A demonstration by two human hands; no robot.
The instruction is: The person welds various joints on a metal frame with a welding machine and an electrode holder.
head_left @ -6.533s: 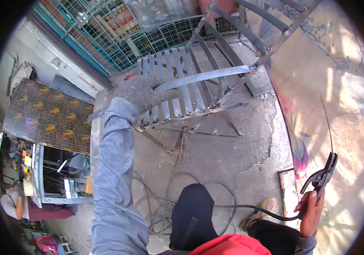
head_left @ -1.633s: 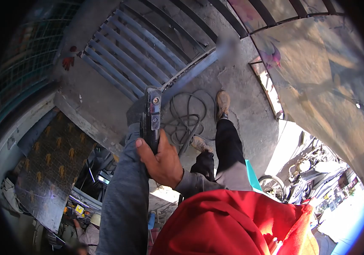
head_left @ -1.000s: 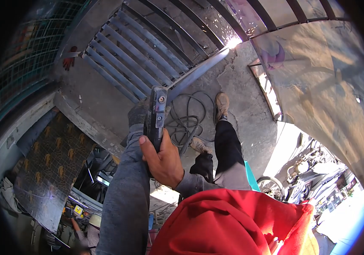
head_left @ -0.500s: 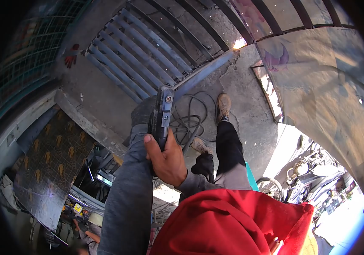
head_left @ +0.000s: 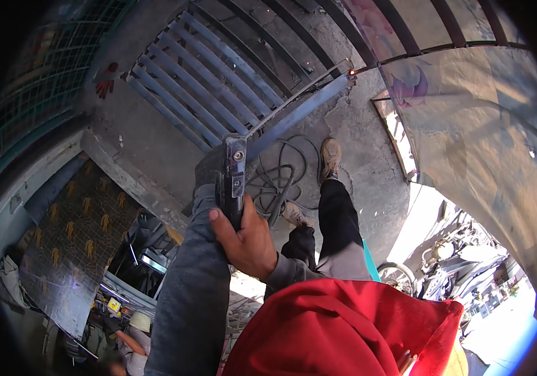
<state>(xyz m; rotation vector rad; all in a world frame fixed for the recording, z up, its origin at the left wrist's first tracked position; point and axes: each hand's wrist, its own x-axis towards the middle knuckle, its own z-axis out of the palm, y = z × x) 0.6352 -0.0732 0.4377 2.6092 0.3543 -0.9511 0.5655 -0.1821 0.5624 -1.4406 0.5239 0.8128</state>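
My right hand (head_left: pixel 246 245), bare, is wrapped round the dark handle of a hand-held welding shield (head_left: pixel 236 168), seen nearly edge-on. My left hand (head_left: pixel 209 168), in a dark glove, reaches out behind the shield. Its fingers are partly hidden, closed on what looks like an electrode holder, itself mostly hidden. From there a thin welding rod (head_left: pixel 298 98) runs up and right. Its tip stands slightly apart from a small orange glow at the corner of the slatted metal frame (head_left: pixel 306 116), which lies on the ground.
Coiled cable (head_left: pixel 281 182) lies by my shoes (head_left: pixel 330 156). A red glove (head_left: pixel 105 86) is on the floor at upper left. Curved dark bars and a patterned sheet (head_left: pixel 481 113) stand at right. Another person (head_left: pixel 136 344) works at lower left, below a patterned panel (head_left: pixel 80 232).
The bright arc and flying sparks have died down to a small glow. The rod's tip has lifted off the frame corner. The shield has shifted slightly left and down.
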